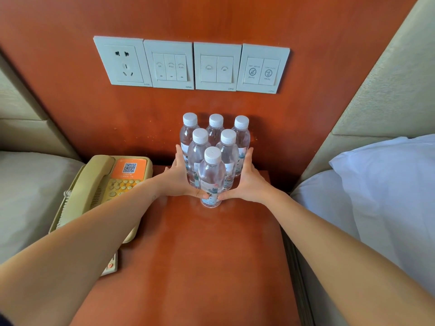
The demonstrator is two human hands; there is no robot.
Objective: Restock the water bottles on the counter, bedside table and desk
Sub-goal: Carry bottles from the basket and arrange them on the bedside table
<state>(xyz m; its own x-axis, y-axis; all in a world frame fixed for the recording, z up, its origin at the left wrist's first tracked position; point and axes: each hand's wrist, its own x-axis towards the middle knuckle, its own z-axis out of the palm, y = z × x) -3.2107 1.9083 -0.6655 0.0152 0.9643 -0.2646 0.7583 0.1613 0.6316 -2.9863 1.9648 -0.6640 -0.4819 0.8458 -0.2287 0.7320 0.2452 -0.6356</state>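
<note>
Left hand (180,178) and right hand (248,182) bracket clear, white-capped plastic bottles (211,175).

water bottles (211,177) at my 12 o'clock clear, caps white, labels pale, teal-printed; bedside table (200,255) red-brown; telephone (94,182) at my 9 o'clock beige, its card (129,169) orange, black QR; pillow (388,175) at 3 o'clock white

A beige telephone (94,196) (orange card (129,169) on top) is sitting at left, while four wall plates (217,67) are lining the wooden panel (70,95).

Six upright capped water bottles (211,177), triangle
</note>
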